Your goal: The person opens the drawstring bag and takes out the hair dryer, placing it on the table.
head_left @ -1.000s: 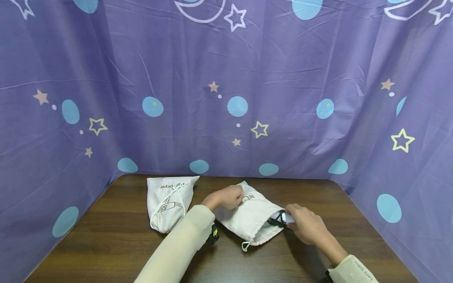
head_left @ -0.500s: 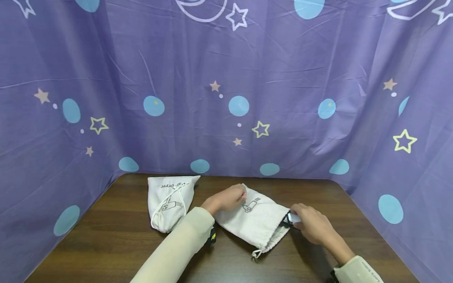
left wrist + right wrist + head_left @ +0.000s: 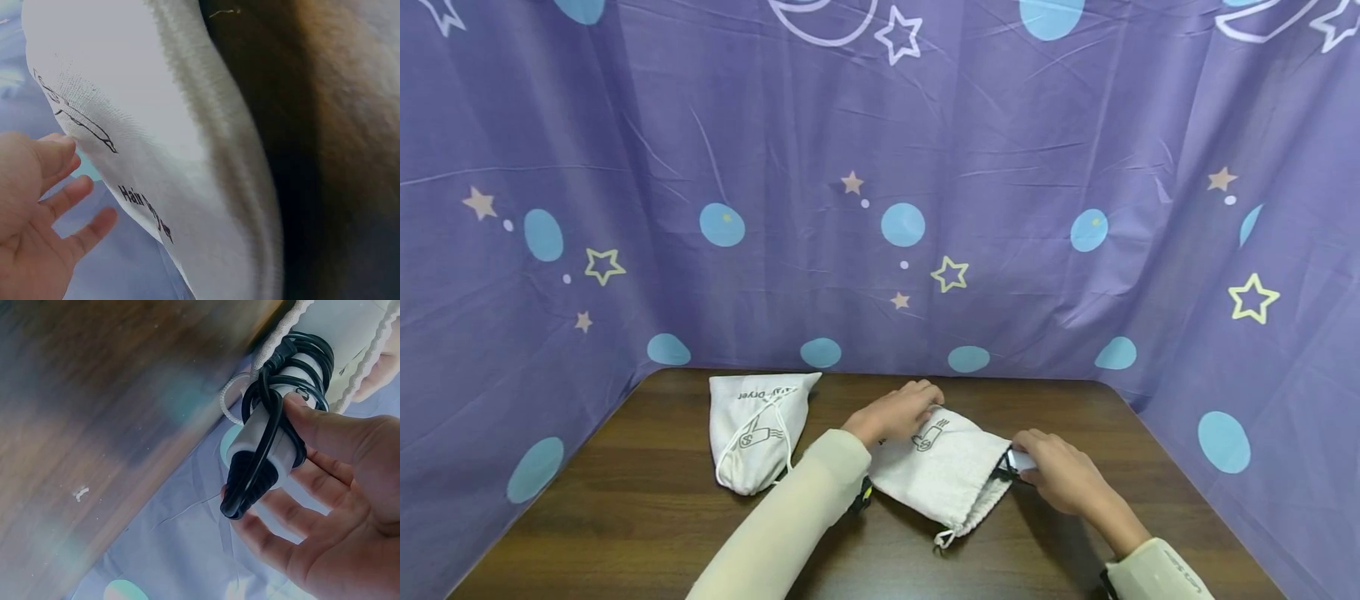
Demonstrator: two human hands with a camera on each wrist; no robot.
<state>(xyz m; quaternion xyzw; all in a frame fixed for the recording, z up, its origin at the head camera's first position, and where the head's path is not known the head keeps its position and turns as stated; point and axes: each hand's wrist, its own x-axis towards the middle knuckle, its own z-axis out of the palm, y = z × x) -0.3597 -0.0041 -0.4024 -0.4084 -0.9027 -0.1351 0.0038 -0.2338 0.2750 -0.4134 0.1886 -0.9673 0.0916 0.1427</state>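
A white cloth drawstring bag (image 3: 943, 479) printed with a dryer drawing lies at mid-table, its mouth toward the right. From that mouth sticks the white handle of a hair dryer (image 3: 253, 436), wound with black cord (image 3: 312, 353); the bag hides the rest. My right hand (image 3: 1060, 473) holds this handle between thumb and fingers. Over the bag's closed end is my left hand (image 3: 898, 412). In the left wrist view its fingers (image 3: 94, 231) are spread and loosely bent, near the cloth, gripping nothing.
A second white drawstring bag (image 3: 756, 458), with a dryer print and white cord, lies at the left of the brown wooden table (image 3: 625, 500). Behind the table hangs a purple curtain (image 3: 1000, 308) with stars and blue dots.
The bag's mouth and the hair dryer handle have shifted slightly right with my right hand. My left hand has let go of the bag's far corner, and its fingers have loosened.
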